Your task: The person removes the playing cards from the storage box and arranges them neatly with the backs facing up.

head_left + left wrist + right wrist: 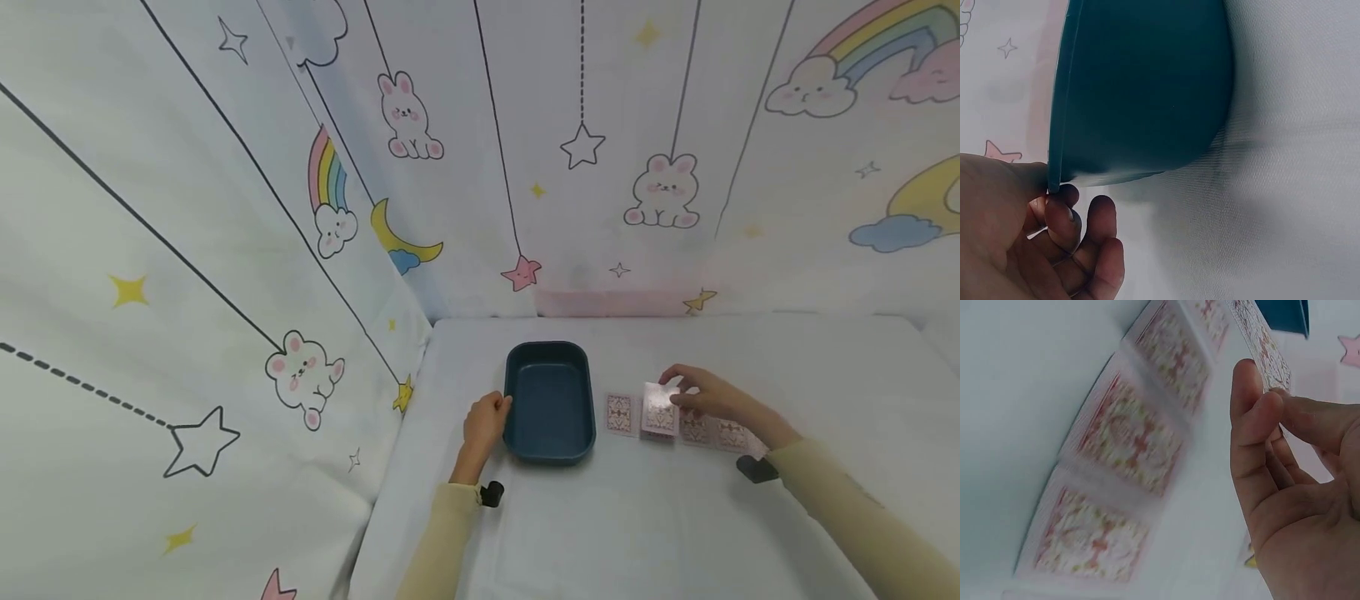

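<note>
At the left side of a dark blue rectangular tray (pixel 551 408), my left hand (pixel 483 427) pinches the rim. The left wrist view shows the thumb over the rim of the tray (pixel 1141 87) and curled fingers beneath it. To the right of the tray, my right hand (pixel 708 397) holds up a playing card (pixel 659 405) with a red patterned back, raised above the table. In the right wrist view this card (pixel 1263 347) is pinched by its edge between thumb and fingers. Below it, a row of similar playing cards (pixel 619 414) lies back side up on the cloth.
A white cloth (pixel 622 533) covers the table. Cartoon-printed sheets (pixel 465 200) hang behind the table and along its left side. Part of the card row lies under my right hand and forearm.
</note>
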`<state>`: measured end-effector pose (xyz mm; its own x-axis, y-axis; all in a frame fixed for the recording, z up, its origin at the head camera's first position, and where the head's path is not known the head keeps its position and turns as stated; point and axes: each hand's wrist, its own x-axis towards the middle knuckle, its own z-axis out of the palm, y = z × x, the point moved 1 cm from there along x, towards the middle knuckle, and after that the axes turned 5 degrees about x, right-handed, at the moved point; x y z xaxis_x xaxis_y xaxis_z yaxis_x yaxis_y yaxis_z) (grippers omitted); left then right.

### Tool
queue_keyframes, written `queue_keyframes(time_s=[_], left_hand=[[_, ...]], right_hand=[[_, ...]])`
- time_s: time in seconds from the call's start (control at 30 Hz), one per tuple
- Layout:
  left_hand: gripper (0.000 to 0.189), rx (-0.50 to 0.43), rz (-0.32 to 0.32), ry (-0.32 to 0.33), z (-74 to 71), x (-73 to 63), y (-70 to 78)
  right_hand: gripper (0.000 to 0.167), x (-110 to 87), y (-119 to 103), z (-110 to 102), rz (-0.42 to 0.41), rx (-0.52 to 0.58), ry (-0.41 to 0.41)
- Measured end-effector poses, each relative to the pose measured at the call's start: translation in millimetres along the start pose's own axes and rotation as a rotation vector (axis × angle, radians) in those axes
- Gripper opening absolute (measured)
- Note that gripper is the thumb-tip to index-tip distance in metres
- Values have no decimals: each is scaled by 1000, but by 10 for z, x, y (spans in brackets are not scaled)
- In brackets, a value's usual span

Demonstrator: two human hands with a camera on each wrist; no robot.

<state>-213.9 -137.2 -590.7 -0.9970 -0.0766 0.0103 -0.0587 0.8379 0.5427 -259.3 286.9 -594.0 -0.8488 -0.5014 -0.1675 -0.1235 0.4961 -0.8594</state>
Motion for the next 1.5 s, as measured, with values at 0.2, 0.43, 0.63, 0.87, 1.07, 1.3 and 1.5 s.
queue_keyframes(time_s=[0.2,0.43,0.63,0.87,1.07,1.3,1.5], left_hand=[[38,5,-17,-22,-5,13,24],[38,18,-34,-35,3,-1,42],[37,-5,-30,-25,8,-20,46],[37,-35,-19,-17,23,-25,36],[36,-21,-24,-10,42,-21,27],[36,-22,-28,-3,45,-21,23],[37,-12,-29,2,64,-18,6]], right_hand=[[36,-290,193,-161,16,-16,43],[37,-553,381,-266,72,-11,62],[38,-706,559,-358,138,-50,84],[40,-895,744,-475,163,-58,105],[41,-1044,819,-590,165,-49,112],[43,-1188,920,-719,184,-91,130],[42,-1344,1042,-797,205,-127,152]])
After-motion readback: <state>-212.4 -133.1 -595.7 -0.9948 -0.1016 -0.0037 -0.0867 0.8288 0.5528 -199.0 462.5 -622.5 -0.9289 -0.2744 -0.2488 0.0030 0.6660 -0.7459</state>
